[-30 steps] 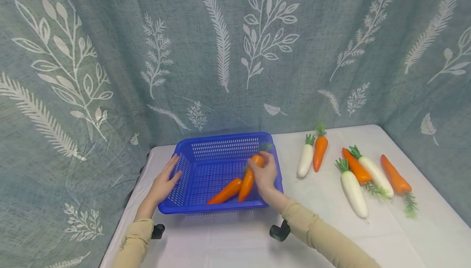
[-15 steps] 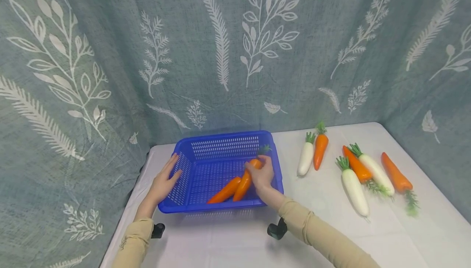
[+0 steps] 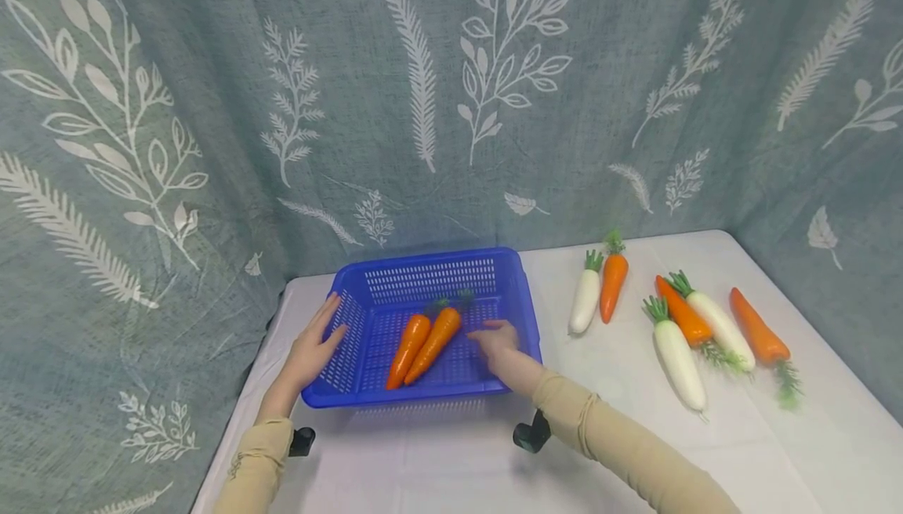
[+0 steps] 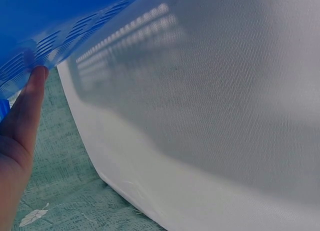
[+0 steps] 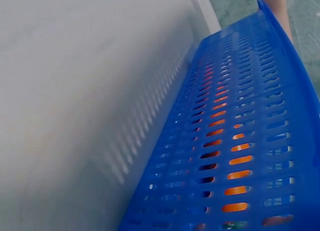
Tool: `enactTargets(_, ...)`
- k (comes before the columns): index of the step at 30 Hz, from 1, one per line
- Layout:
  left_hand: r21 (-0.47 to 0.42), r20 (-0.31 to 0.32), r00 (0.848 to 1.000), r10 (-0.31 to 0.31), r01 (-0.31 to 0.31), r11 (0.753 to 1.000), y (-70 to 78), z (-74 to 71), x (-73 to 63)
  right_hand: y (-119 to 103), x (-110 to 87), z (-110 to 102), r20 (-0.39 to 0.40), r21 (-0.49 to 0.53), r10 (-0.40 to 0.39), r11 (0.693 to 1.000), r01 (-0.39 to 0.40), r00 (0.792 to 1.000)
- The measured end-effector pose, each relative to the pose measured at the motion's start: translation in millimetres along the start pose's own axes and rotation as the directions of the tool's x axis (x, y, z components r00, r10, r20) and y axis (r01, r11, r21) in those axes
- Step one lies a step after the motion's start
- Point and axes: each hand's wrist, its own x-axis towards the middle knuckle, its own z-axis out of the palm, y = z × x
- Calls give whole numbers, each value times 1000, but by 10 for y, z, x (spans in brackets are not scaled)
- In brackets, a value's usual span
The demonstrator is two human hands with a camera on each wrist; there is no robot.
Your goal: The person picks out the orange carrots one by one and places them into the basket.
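Two carrots lie side by side in the blue basket (image 3: 525,302), the left carrot (image 3: 409,348) and the right carrot (image 3: 436,343), leafy tops toward the back. Over the basket's right part, my right hand (image 3: 502,349) hovers beside the right carrot with loosely bent fingers and nothing held. My left hand (image 3: 310,353) rests against the basket's left rim, fingers straight; in the left wrist view its fingertips touch the slotted wall (image 4: 50,43). The right wrist view looks at the outer basket wall (image 5: 270,91), with orange showing through the slots; my right hand is out of that view.
On the white table (image 3: 592,420) to the right, a white radish (image 3: 585,302) lies beside a carrot (image 3: 614,287). Farther right are another carrot (image 3: 684,314), two radishes, one in front (image 3: 679,365), and a carrot (image 3: 758,334). A patterned curtain (image 3: 451,106) hangs behind.
My right hand has let go of the carrot, which now lies alongside the other one. Both carrots sit farther left and more parallel. The left hand has stayed at the rim.
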Motion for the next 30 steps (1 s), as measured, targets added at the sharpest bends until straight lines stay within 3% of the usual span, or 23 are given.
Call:
enactTargets(3,-3,3,1000,-7,7,1000,-2,-2,6,52,78,27,17,28,32,999,-33,999)
enactTargets(9,9,8,1000,-17,17,1000,2,-6,5,325,434,97,83,76,34,996,-40,996)
enactTargets(11,3,5,1000,-17,17,1000,11,-7,2,291,382,90,99,81,48,995,-56,994)
enactTargets(16,1,1,1000,-11,11,1000,15,-10,3,40,35,24,121,60,78,994,-86,990)
enactTargets(18,3,0,1000,-8,8,1000,12,-12,4,71,74,12,133,61,59,996,-67,989)
enactTargets(21,2,5,1000,-9,9,1000,-1,-13,9,560,778,138,166,79,58,994,-72,984)
enactTargets(25,3,7,1000,-7,7,1000,-15,-8,13,1600,2232,424,228,115,71,988,-99,971)
enactTargets(26,1,7,1000,-7,7,1000,-17,-7,14,1791,2495,480,231,120,74,987,-104,970)
enactTargets(28,1,9,1000,-6,6,1000,-17,-6,16,2013,2803,547,240,122,79,986,-110,968)
enactTargets(30,-1,11,1000,-9,9,1000,-14,-7,17,1948,2717,543,233,112,84,987,-113,969)
